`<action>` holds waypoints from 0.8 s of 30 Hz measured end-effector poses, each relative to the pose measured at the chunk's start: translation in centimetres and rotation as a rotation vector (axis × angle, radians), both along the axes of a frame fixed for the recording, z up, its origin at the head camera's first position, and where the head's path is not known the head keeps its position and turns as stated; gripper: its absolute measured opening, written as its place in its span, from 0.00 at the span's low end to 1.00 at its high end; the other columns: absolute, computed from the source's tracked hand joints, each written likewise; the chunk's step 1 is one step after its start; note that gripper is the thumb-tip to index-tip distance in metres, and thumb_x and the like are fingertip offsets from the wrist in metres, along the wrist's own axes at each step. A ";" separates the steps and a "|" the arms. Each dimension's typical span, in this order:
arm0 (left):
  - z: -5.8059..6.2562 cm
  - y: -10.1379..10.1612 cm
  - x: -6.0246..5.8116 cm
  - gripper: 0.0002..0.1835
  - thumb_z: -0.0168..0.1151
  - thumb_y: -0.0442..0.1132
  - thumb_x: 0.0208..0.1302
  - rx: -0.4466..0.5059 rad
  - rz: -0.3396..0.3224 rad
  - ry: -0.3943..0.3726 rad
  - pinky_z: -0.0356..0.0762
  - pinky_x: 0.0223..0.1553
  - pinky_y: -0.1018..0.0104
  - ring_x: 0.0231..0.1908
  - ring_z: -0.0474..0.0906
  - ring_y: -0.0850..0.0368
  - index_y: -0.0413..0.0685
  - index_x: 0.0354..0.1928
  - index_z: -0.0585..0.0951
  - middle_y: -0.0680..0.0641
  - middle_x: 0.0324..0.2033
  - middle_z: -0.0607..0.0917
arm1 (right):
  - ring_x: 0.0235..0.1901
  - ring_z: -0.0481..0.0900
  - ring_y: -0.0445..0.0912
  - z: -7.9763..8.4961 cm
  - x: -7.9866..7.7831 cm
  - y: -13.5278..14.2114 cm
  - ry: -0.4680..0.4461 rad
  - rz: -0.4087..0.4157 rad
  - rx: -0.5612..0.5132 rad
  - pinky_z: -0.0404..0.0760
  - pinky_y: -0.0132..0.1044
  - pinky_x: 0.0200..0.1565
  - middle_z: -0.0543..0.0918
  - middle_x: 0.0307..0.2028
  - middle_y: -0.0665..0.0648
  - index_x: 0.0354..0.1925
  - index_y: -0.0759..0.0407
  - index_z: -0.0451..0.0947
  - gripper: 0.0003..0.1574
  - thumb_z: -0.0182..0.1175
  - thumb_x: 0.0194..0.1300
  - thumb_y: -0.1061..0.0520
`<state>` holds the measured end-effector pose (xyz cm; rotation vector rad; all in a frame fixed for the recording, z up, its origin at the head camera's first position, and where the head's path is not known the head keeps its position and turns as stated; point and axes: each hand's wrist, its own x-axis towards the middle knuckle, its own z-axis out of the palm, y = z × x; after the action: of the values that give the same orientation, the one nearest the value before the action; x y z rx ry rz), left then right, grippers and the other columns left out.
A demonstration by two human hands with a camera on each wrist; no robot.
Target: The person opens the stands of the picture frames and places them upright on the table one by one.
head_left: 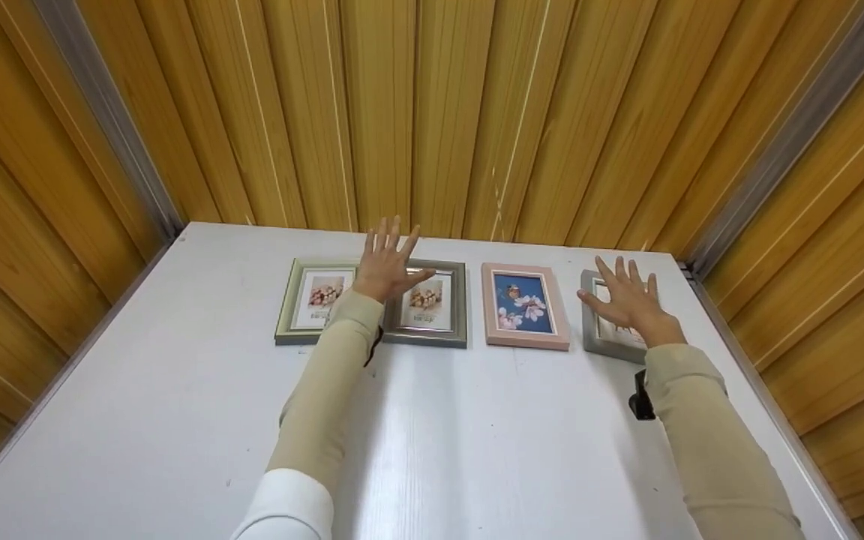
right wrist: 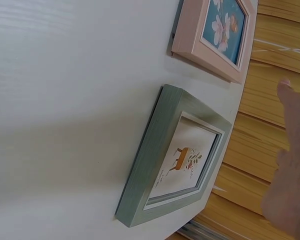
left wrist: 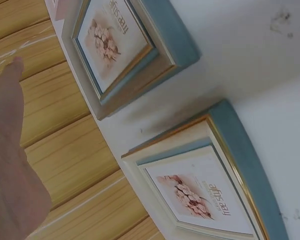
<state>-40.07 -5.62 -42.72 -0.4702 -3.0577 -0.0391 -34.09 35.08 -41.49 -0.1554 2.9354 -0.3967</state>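
Note:
Four picture frames lie in a row near the far edge of a white table. My left hand [head_left: 385, 270], fingers spread, is raised over the pale green frame [head_left: 284, 315] and the dark grey-green frame [head_left: 460, 307], hiding part of both. The pink frame [head_left: 489, 304] with white blossoms on blue lies between my two hands. Above the grey-green frame [head_left: 593, 343] at the right, my right hand [head_left: 627, 300] is held up with its fingers spread, covering much of the picture. Neither hand holds anything. In the right wrist view this last frame [right wrist: 155, 150] shows a small orange stool drawing.
The white table [head_left: 492, 442] ends just beyond the frames. Yellow wood-look panels [head_left: 447, 120] stand behind it and along both sides, with grey metal strips [head_left: 784, 135] at the corners. A black device [head_left: 640, 397] sits at my right wrist.

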 end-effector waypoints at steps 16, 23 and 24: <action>-0.6 9.7 1.7 0.43 0.46 0.65 0.76 0.011 -0.196 -0.009 0.39 0.82 0.48 0.82 0.37 0.44 0.59 0.83 0.44 0.41 0.83 0.43 | 0.74 0.40 0.80 -2.0 2.8 4.1 -0.076 -0.081 0.020 0.37 0.76 0.72 0.43 0.74 0.85 0.79 0.71 0.39 0.51 0.44 0.80 0.39; -1.5 14.4 3.6 0.42 0.53 0.56 0.76 0.118 -0.277 -0.039 0.44 0.82 0.51 0.82 0.42 0.46 0.55 0.83 0.48 0.41 0.82 0.47 | 0.70 0.52 0.81 -3.8 3.6 4.8 -0.088 -0.136 0.046 0.57 0.75 0.68 0.51 0.71 0.88 0.76 0.79 0.43 0.48 0.47 0.79 0.46; -1.6 15.1 4.0 0.41 0.54 0.55 0.76 0.153 -0.290 -0.049 0.46 0.81 0.51 0.82 0.44 0.46 0.54 0.82 0.49 0.41 0.82 0.49 | 0.70 0.53 0.81 -4.2 3.7 4.8 -0.081 -0.145 0.045 0.59 0.74 0.68 0.52 0.70 0.88 0.75 0.81 0.45 0.47 0.47 0.79 0.46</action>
<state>-36.07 9.52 -44.36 -0.9072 -2.9743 -0.2959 -30.37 39.92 -45.64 0.0781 2.8820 -0.3486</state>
